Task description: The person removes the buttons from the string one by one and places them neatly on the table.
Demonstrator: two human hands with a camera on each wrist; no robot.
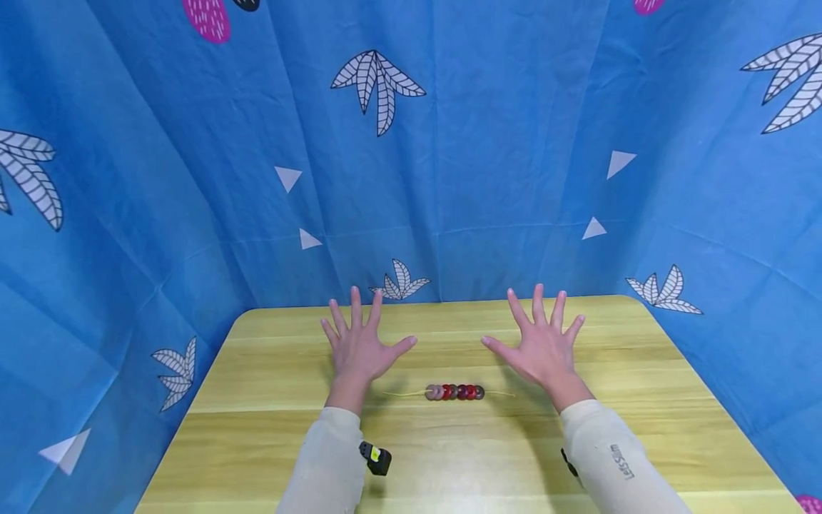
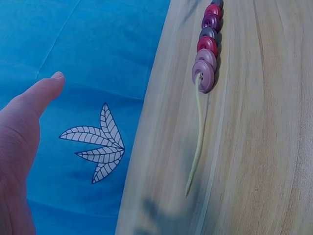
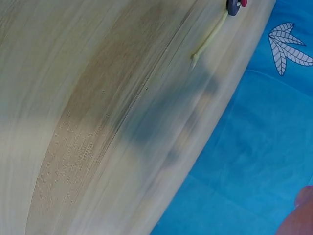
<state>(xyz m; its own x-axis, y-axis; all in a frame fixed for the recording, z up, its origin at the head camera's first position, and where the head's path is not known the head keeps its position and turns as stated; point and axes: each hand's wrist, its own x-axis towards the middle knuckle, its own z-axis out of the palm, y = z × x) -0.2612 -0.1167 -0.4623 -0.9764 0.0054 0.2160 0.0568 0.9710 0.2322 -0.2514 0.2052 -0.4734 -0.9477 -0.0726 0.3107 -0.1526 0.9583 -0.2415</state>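
Observation:
A row of several buttons (image 1: 454,392) in pink, red, purple and grey lies on the table, threaded on a yellow cord (image 1: 404,394). One cord end sticks out on each side of the row. My left hand (image 1: 361,350) hovers to the left of the buttons with its fingers spread. On the other side, my right hand (image 1: 542,350) is held above the table, fingers spread too. Neither hand touches anything. In the left wrist view the nearest pink button (image 2: 203,76) shows the cord (image 2: 199,132) coming through its hole. Only a fingertip (image 3: 296,215) appears in the right wrist view.
The wooden table (image 1: 462,457) has rounded far corners. A blue curtain (image 1: 501,143) with white leaf prints hangs behind it and along both sides. A small black device (image 1: 376,458) is attached at the left sleeve.

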